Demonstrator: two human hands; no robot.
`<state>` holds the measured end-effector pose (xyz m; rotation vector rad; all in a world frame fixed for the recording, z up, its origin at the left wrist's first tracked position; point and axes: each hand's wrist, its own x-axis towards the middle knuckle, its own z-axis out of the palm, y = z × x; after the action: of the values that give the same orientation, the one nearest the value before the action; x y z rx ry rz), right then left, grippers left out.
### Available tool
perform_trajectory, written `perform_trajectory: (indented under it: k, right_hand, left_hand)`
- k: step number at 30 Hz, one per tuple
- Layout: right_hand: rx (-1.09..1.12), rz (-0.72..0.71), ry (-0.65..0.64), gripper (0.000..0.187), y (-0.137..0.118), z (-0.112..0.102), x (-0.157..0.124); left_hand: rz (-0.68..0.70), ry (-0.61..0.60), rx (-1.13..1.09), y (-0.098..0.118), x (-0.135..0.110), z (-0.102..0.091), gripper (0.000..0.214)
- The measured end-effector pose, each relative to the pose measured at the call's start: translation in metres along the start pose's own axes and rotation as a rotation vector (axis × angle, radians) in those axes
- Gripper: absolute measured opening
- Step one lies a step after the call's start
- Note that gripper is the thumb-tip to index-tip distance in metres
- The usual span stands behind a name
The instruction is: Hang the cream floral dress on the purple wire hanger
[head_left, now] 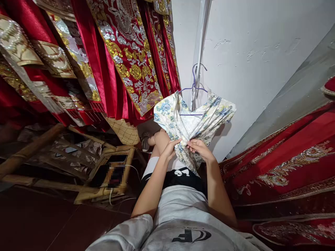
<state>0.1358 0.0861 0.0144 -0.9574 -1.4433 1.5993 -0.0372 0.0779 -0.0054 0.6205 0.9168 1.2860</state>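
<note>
A short-sleeved white garment with a blue and yellow floral print [170, 111] hangs in front of me on a purple wire hanger [193, 78]. Its front fabric gathers and crosses below the V-shaped neckline. My left hand [169, 149] is closed on the left side of that gathered fabric, thumb on top and the other fingers mostly hidden. A little to the right, my right hand [200, 148] pinches the cloth between thumb and fingers. The lower part of the garment droops in folds over my lap.
Red embroidered costumes [136, 59] hang at the left, and more red sequined cloth [282, 167] is on the right. A bamboo chair [128, 170] stands at lower left with a blurred-out object and a white cable [111, 197]. Behind the hanger is a white wall [248, 42].
</note>
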Motion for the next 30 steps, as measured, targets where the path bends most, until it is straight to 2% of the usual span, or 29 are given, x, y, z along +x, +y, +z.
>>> perform_trajectory:
  k: [4,7,14,16,19,24,27,30]
  right_hand:
    - [0.04,-0.061,0.105,0.052,0.003,-0.001,0.001]
    - [0.07,-0.081,0.167,0.051,0.007,-0.005,0.001]
    - [-0.019,0.044,0.132,0.052,0.022,-0.008,0.008]
    - [0.021,0.005,0.138,0.049,0.024,-0.007,0.01]
    - [0.038,-0.033,0.129,0.042,0.022,-0.006,0.01]
    - [-0.056,0.022,0.07,0.033,0.023,0.001,0.013]
    - [-0.064,-0.032,0.114,0.029,0.029,0.007,0.016]
    - [-0.146,-0.128,0.172,0.023,0.032,0.01,0.017]
  left_hand:
    - [0.036,-0.067,-0.04,-0.01,0.005,0.005,0.063]
    - [0.04,-0.068,-0.043,-0.013,0.006,0.009,0.062]
    - [0.019,-0.001,-0.025,-0.013,0.003,0.009,0.066]
    - [0.021,-0.007,-0.04,-0.014,0.005,0.006,0.066]
    - [0.095,-0.076,-0.11,-0.016,0.01,0.0,0.065]
    - [0.116,-0.119,-0.107,-0.016,0.013,-0.003,0.065]
    - [0.113,-0.166,-0.104,-0.015,0.011,-0.002,0.063]
    - [0.092,-0.162,-0.093,-0.012,0.009,-0.003,0.059]
